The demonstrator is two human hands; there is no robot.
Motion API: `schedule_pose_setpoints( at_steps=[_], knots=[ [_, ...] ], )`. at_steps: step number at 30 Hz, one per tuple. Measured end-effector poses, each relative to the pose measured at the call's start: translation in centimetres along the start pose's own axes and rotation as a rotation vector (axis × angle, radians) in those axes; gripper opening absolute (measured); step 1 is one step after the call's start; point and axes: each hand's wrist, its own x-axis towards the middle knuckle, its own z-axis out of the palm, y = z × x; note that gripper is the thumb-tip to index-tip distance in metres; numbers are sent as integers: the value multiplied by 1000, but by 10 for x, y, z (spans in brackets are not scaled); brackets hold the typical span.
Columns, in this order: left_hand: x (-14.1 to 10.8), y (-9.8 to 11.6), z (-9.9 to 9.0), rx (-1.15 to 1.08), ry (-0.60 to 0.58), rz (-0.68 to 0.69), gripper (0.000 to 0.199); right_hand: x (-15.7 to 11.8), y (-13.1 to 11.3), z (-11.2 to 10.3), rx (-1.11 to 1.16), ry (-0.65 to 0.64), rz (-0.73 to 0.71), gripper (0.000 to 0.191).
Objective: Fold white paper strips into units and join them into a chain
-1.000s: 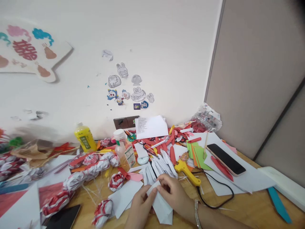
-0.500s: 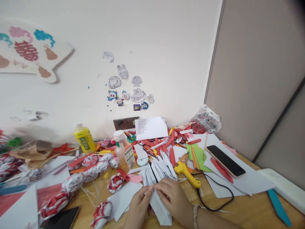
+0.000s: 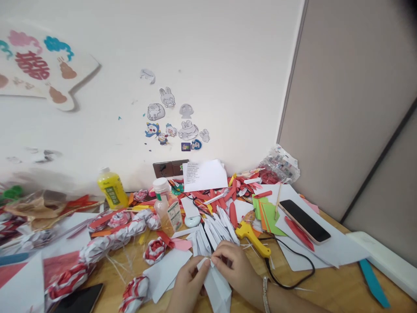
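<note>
A folded white sheet of paper [image 3: 217,289] is between my hands at the front of the desk. My left hand [image 3: 190,280] pinches its upper left edge between thumb and fingers. From the right, my right hand [image 3: 236,267] closes on the top of the same paper, with its fingertips almost touching my left thumb. The lower part of the sheet slants down toward me. Just beyond my hands lies a bundle of folded white paper strips [image 3: 218,228]. A yellow glue gun [image 3: 252,238] rests right of my right hand.
Red-and-white paper flowers [image 3: 135,292] lie at the left, some joined in a row. A yellow bottle [image 3: 112,189] and a clear bottle [image 3: 162,204] stand behind. At right are a phone [image 3: 305,220], the glue gun's black cable [image 3: 309,274] and a blue strip [image 3: 374,282].
Both hands stay on the folded paper. My right fingers have shifted slightly along its top edge, and the sheet's lower part has opened a little. The whole view has shifted slightly.
</note>
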Motion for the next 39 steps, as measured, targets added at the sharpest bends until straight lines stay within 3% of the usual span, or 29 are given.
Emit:
schedule_pose_setpoints(
  at_steps=[4,10,16,39],
  knots=[
    [3,-9,-1,-35,51,-18,29,-1,0,1,-35,-3,13,12],
    [3,-4,-3,21,135,82,23,-1,-1,1,-75,-20,24,20],
    [3,-3,-5,55,89,69,23,-1,0,0,-68,-21,7,19],
    [1,1,-6,11,86,32,24,0,2,-1,-77,-47,-38,22]
  ],
)
